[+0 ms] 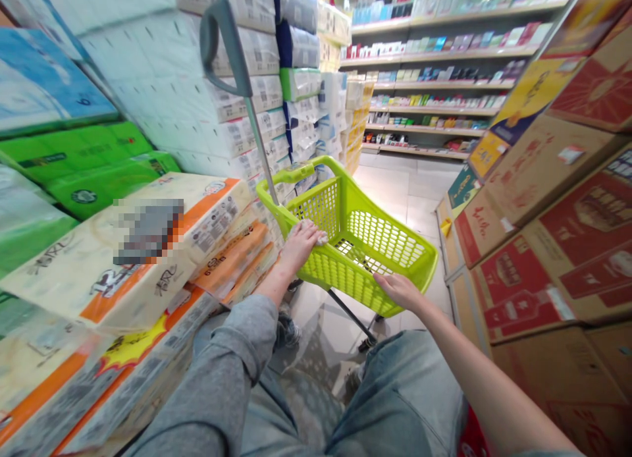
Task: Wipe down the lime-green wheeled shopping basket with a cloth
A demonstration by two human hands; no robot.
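A lime-green shopping cart basket (336,269) with perforated sides stands on wheels ahead of my knees. Its tall metal pole with a grey handle (230,49) rises at the back left. My left hand (303,240) presses a crumpled white cloth or tissue (322,237) against the near rim, fingers closed over it. Farther right along the same rim, my right hand (397,290) grips the edge, thumb on top and fingers hidden over the side. Inside, the basket shows only its latticed floor.
Stacked tissue packs (197,246) crowd the left side, a blurred grey object lying on top. Cardboard cartons (523,272) line the right. Shelves of small boxed goods (434,105) stand across the back, beyond pale floor tiles (405,180).
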